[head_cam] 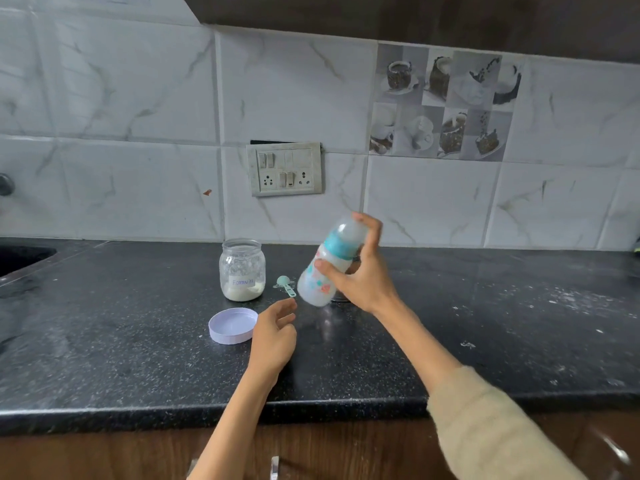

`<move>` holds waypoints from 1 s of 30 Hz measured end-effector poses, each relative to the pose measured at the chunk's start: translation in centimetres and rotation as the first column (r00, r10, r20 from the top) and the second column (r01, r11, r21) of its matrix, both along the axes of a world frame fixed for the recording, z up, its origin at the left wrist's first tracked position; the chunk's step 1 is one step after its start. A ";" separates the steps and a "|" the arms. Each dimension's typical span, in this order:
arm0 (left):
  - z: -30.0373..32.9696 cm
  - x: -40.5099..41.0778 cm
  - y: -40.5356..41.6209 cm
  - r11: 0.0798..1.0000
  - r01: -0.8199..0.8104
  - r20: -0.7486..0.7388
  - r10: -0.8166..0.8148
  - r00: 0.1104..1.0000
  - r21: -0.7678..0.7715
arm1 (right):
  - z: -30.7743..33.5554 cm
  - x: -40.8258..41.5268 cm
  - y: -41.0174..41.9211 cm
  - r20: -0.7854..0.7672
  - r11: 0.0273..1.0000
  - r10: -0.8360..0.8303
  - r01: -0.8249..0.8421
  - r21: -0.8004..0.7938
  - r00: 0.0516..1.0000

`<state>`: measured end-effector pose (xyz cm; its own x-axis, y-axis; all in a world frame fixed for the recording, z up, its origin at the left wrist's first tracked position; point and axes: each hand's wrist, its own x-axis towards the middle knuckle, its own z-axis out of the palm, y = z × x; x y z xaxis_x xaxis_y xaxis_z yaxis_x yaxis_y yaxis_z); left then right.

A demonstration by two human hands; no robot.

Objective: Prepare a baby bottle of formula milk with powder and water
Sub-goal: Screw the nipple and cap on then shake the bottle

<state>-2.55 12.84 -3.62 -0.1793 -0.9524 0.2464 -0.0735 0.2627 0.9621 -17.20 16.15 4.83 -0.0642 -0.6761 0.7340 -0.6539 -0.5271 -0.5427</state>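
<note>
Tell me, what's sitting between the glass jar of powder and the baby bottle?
In the head view, a small teal plastic scoop lies on the black counter between the clear glass formula jar and the tilted baby bottle.

Bottle [317, 278] milky white, teal collar, orange-teal prints; lid [231, 325] lilac; counter [138, 341] speckled black; scoop [286, 285] mint.

I count one bottle [329, 268], one formula jar [242, 270], one lid [231, 325], one scoop [286, 285], two hands.
</note>
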 end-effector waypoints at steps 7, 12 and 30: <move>-0.1 0.0 -0.1 1.000 0.012 -0.003 -0.012 1.000 0.014 | 0.7 0.2 0.3 -0.159 1.000 0.024 -0.023 0.005 0.987; -0.2 0.0 -0.2 1.000 0.012 -0.008 -0.012 1.000 0.003 | 0.5 0.2 -0.2 -0.064 0.998 0.017 -0.021 -0.054 0.998; -0.1 -0.1 -0.1 1.000 0.008 -0.007 -0.008 1.000 -0.001 | -0.6 -0.2 0.0 -0.076 0.997 0.027 -0.022 0.076 0.997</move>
